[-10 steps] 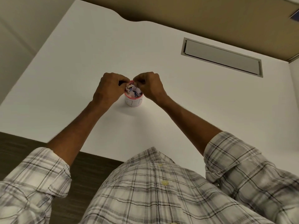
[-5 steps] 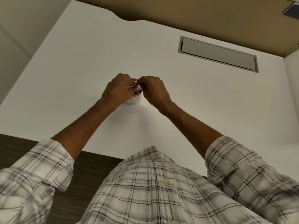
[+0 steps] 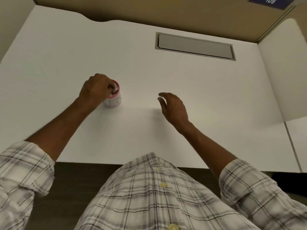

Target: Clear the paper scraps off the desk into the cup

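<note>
A small white cup (image 3: pixel 114 101) with a pink rim stands on the white desk (image 3: pixel 149 72), left of centre. Crumpled paper scraps (image 3: pixel 115 89) fill its mouth. My left hand (image 3: pixel 96 87) is curled over the cup's left rim, fingertips pressing down into the scraps; it hides part of the rim. My right hand (image 3: pixel 173 107) hovers to the right of the cup, well apart from it, fingers spread and holding nothing. No loose scraps show on the desk surface.
A grey rectangular cable hatch (image 3: pixel 195 46) is set into the desk at the back right. A tan partition (image 3: pixel 166 12) runs along the far edge, a white side panel (image 3: pixel 282 72) stands at the right. The desk's front edge meets dark flooring near my shirt.
My right hand has left the cup and moved right, opening up. My left hand stays at the cup, fingers in the scraps. The view has shifted, so the cup appears further left.
</note>
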Available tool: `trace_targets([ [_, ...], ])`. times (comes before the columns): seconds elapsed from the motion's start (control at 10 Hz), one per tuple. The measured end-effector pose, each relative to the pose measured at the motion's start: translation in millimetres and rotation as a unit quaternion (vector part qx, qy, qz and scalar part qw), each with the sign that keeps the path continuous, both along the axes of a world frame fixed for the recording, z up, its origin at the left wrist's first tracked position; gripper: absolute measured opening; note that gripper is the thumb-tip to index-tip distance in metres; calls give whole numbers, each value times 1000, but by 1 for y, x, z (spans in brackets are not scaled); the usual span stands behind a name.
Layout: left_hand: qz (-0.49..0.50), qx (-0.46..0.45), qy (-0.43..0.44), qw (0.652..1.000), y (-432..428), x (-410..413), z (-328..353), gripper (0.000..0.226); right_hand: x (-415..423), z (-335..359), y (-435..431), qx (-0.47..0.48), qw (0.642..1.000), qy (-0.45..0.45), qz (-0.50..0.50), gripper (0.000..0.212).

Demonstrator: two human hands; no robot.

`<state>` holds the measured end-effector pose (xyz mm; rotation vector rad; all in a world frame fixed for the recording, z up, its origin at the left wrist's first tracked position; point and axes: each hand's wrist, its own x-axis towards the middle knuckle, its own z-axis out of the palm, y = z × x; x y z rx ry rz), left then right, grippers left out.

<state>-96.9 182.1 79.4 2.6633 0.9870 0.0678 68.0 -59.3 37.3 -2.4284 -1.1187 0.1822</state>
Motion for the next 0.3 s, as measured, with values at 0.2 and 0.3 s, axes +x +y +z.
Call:
trace_targets([
  [0.2, 107, 94, -112, 983, -21, -3, 6, 27, 57, -22, -98, -109, 993, 14, -38, 57],
  [0.3, 100, 67, -210, 970, -53, 6, 4, 33, 79, -26, -127, -132, 990, 10, -46, 63],
])
